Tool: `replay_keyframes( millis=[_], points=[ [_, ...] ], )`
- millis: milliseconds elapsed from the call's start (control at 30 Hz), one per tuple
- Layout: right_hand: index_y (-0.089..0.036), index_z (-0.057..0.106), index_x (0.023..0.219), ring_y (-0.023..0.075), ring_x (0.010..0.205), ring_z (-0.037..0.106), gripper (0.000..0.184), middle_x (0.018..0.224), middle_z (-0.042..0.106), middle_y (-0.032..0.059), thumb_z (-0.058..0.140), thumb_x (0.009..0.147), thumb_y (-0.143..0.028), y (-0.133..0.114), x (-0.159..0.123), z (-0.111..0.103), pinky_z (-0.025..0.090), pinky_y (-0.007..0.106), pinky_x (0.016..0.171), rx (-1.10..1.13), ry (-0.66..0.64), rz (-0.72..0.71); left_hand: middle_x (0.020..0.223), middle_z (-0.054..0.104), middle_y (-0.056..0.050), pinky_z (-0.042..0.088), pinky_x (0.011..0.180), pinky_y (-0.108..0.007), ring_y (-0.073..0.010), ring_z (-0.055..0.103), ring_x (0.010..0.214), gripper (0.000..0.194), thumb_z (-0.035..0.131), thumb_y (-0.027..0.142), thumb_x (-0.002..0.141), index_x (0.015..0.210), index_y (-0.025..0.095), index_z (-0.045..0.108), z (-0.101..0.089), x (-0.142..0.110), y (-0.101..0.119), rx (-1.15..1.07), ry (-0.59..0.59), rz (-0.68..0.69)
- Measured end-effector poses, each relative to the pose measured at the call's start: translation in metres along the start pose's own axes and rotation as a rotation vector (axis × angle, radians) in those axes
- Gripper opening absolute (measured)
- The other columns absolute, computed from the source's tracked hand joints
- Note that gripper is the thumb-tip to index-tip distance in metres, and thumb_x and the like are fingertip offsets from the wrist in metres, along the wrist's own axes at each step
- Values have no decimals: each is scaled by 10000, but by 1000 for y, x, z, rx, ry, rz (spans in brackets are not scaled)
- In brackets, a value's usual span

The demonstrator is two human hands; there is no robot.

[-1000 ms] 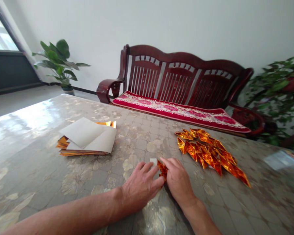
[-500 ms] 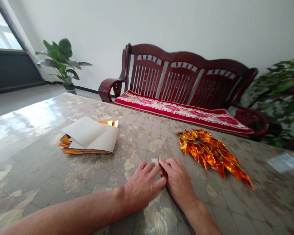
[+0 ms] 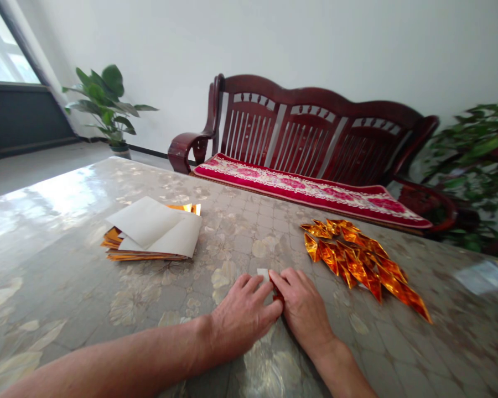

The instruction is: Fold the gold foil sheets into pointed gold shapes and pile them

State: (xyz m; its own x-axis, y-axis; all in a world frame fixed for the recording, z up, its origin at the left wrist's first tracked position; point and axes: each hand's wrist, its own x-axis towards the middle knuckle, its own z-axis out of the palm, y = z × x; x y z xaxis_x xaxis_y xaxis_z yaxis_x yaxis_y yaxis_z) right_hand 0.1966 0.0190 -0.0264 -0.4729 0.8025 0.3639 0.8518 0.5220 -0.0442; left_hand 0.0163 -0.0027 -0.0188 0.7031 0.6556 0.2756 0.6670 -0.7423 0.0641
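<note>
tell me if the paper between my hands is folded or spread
Folded: the piece shows only as a narrow white-and-orange strip.

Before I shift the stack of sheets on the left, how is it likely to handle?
The stack of sheets will probably slide apart if pushed, since its edges lie uneven and nothing visible binds it. The creased white top sheet looks like thin paper, so it would likely be light and bend easily if lifted alone.

Paper stack (image 3: 155, 229) left on table (image 3: 249, 221), folded pieces (image 3: 357, 254) right, bench (image 3: 307, 138) behind
</note>
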Motion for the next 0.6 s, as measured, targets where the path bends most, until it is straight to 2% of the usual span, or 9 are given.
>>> replay_keyframes(
  millis=[167, 367, 600],
  points=[
    [-230, 616, 1224, 226, 877, 531, 392, 937, 633, 42, 582, 872, -62, -1, 1, -2, 448, 347, 770, -30, -45, 9, 1195, 563, -83, 462, 916, -461, -283, 504, 1145, 116, 505, 254, 970, 1070, 218, 553, 0, 0, 0, -8, 3, -5],
    [-251, 622, 1210, 226, 843, 529, 356, 934, 643, 51, 548, 902, -87, -3, 3, -5, 418, 363, 745, -75, -35, -18, 1164, 577, -72, 460, 931, -441, -261, 523, 1129, 77, 520, 258, 967, 1025, 216, 549, 0, 0, -1, -26, -13, 1],
    [-259, 621, 1231, 228, 869, 524, 393, 925, 624, 38, 584, 881, -83, -1, 1, -3, 434, 351, 760, -28, -41, 23, 1197, 570, -85, 453, 961, -450, -266, 521, 1150, 143, 517, 253, 967, 1102, 216, 549, 1, -1, 0, -26, -3, -1]
  ],
)
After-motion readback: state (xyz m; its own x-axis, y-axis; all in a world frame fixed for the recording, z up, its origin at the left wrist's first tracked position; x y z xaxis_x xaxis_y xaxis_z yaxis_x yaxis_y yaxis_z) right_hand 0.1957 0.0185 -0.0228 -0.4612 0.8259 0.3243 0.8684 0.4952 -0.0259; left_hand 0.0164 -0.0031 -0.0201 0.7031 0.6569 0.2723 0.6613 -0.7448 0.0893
